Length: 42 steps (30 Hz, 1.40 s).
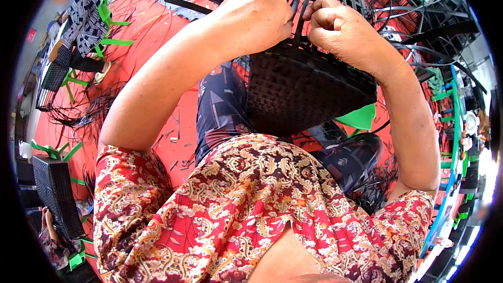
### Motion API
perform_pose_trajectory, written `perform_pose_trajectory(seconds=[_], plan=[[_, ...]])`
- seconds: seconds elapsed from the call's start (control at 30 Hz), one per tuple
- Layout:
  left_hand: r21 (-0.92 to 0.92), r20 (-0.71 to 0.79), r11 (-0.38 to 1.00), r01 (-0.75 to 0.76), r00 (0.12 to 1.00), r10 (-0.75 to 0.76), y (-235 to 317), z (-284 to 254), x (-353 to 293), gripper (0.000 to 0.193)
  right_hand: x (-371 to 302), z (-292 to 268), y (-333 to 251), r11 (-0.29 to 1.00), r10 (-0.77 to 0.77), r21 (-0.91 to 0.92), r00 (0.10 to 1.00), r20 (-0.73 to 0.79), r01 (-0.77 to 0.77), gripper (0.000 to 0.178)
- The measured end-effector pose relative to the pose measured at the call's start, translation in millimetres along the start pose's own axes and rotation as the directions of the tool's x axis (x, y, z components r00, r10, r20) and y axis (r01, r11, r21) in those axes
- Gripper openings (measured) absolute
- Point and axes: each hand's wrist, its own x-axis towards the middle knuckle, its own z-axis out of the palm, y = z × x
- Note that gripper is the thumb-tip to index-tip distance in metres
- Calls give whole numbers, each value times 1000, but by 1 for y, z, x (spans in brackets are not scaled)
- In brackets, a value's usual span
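A dark woven piece [309, 86] of black plastic strips, with a tightly woven lower side and bare upright ribs above, leans between my knees. My left hand [259, 15] lies over its upper left part, index and middle fingers reaching across the ribs with a black strip between them. Across the ribs, my right hand [340, 29] is closed, its fingers curled and the thumb pressed against a black strip. Part of that strip shows between the two hands. Loose black strip ends [188, 5] stick out left of my left hand; the undersides of its fingers are hidden.
Loose strips lie on the red floor [178, 120]. Tangled strips and dark frames [440, 26] crowd the far right. A green stool [359, 118] shows behind the woven piece. Another person [84, 15] sits far left on a green chair; a dark woven box [57, 194] stands lower left.
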Motion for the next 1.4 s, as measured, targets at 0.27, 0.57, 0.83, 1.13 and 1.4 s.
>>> perform_pose_trajectory(seconds=[0.27, 0.57, 0.83, 1.13, 1.4], plan=[[-3, -22, 1000, -5, 1000, 5, 5, -1, 2, 16, 1, -3, 2, 997, 19, 78, 1000, 25, -20, 24], [-31, 284, 998, -50, 957, 57, -23, 15, 12, 18, -4, 0, 6, 996, -82, 35, 997, -3, 82, 23], [-428, 199, 871, 241, 965, -169, -10, -13, 17, 11, -5, -2, 10, 980, -191, -92, 954, -232, 174, 17], [-387, 11, 911, 139, 989, -147, -20, -21, -10, 12, 9, 11, -15, 935, 26, 353, 998, -61, -3, 23], [-41, -193, 997, 69, 978, -76, -2, -7, -43, 11, 11, 5, -5, 948, 133, 278, 985, 107, -158, 24]])
